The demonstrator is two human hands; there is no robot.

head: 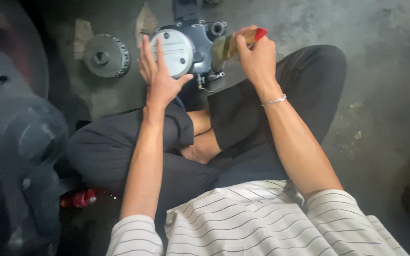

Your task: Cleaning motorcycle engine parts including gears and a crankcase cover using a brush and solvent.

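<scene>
hands on an engine cover, seen from above

a white shirt with thin dark stripes [257, 223] is filling the bottom of the frame, nearest the camera, with both bare forearms reaching up from its short sleeves. below them the person is sitting cross-legged in dark trousers [119, 147] on a stained concrete floor [380, 95].

in the upper middle of the frame a grey metal engine cover [191, 47] is resting on the floor just past the knees. the left hand [157, 76] is lying flat against the cover's round pale disc, fingers open and spread, holding nothing. the right hand [257, 57], with a thin silver bracelet [274, 100] at the wrist, is closing its fingers around a brush with a red handle tip [243, 40]; the brush's worn, yellowish head is touching the right side of the cover.

to the upper left, a round toothed gear [105, 56] is lying on the floor, apart from the cover. a blurred dark machine part is crowding the left edge, and a small red object [79, 199] is sitting at the lower left.
</scene>
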